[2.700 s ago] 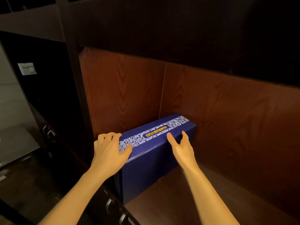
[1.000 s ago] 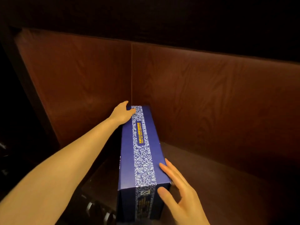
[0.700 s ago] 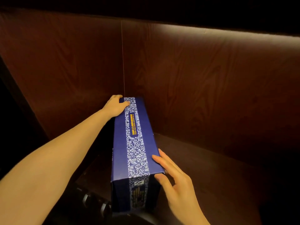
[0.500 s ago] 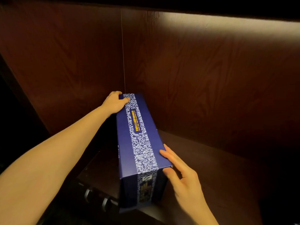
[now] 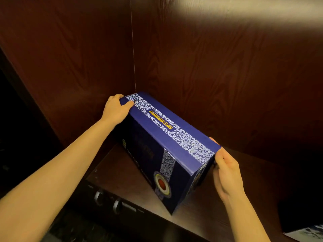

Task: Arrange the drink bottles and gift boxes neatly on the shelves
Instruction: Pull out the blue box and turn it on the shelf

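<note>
One blue gift box (image 5: 167,142) on the dark wooden shelf (image 5: 236,194), set diagonally in the left rear corner of the compartment. Far end close to the seam where the left side panel (image 5: 70,58) meets the back panel (image 5: 227,67); near end angled out toward the front right. One white floral band with yellow lettering along the top face; one round red-and-gold emblem on the long front face.

Left hand (image 5: 116,110) curled over the far top corner of the gift box, thumb on the top face, fingers wrapped behind the end. Right hand (image 5: 227,173) clasped against the near end, thumb at the top edge, fingers behind the end face and only partly visible.

Two metal drawer handles (image 5: 106,201) below the shelf front edge. One white-and-blue patterned object (image 5: 307,234) at the lower right corner of the view, mostly cut off, identity unclear. Blurred light strip (image 5: 244,9) along the top.
</note>
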### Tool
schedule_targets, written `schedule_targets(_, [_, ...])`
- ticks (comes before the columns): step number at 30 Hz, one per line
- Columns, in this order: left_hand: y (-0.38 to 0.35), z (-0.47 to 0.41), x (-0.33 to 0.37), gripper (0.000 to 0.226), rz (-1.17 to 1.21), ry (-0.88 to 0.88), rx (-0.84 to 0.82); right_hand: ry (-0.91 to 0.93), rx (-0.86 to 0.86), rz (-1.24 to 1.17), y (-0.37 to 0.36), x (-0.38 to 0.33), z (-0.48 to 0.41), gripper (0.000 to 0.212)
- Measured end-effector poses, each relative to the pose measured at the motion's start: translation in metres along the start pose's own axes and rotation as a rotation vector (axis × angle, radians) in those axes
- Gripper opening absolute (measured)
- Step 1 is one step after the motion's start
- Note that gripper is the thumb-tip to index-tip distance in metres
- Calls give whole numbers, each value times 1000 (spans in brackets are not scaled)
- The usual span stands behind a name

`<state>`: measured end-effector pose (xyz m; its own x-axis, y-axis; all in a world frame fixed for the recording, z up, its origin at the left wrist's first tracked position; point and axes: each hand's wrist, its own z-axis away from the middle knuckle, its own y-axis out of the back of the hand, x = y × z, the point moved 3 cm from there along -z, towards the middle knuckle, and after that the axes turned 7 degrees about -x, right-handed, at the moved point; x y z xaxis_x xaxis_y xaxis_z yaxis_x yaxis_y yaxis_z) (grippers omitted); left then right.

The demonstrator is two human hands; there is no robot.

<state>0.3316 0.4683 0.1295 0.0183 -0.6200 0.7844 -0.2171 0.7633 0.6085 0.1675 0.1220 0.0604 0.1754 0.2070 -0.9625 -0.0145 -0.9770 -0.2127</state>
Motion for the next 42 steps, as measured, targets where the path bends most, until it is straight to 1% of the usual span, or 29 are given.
schedule_targets(4, [7, 13, -12, 61, 60, -7, 47, 2, 73, -46, 14, 1, -21, 30])
schedule_targets(8, [11, 30, -20, 60, 79, -3, 75, 7, 95, -22, 25, -1, -41, 26])
schedule_targets(13, [11, 51, -23, 54, 108, -24, 110, -79, 130, 27, 38, -2, -65, 29])
schedule_targets(15, [11, 60, -25, 57, 118, -27, 124, -114, 143, 49, 40, -2, -71, 29])
schedule_targets(18, [11, 70, -28, 66, 135, -17, 134, -142, 140, 66, 40, -4, -78, 28])
schedule_targets(22, [14, 80, -29, 73, 139, -19, 152, -179, 152, 76, 37, -7, -82, 23])
schedule_targets(26, [15, 82, -28, 63, 112, -22, 163, -202, 160, 117, 37, -7, -83, 23])
schedule_targets(30, [15, 84, -25, 61, 76, -18, 167, -207, 163, 263, 41, -10, -83, 27])
schedule_targets(33, [17, 88, -23, 63, -8, -44, 160, -98, 180, 502, 43, -20, -76, 26])
schedule_targets(35, [21, 92, -22, 64, -85, -80, 163, -13, 189, 679, 42, -26, -67, 31])
schedule_targets(38, [30, 104, -20, 62, -173, -163, 178, 72, 227, 782, 38, -37, -48, 41])
schedule_targets(42, [39, 125, -19, 56, -293, -257, 168, 131, 258, 916, 27, -53, -15, 34])
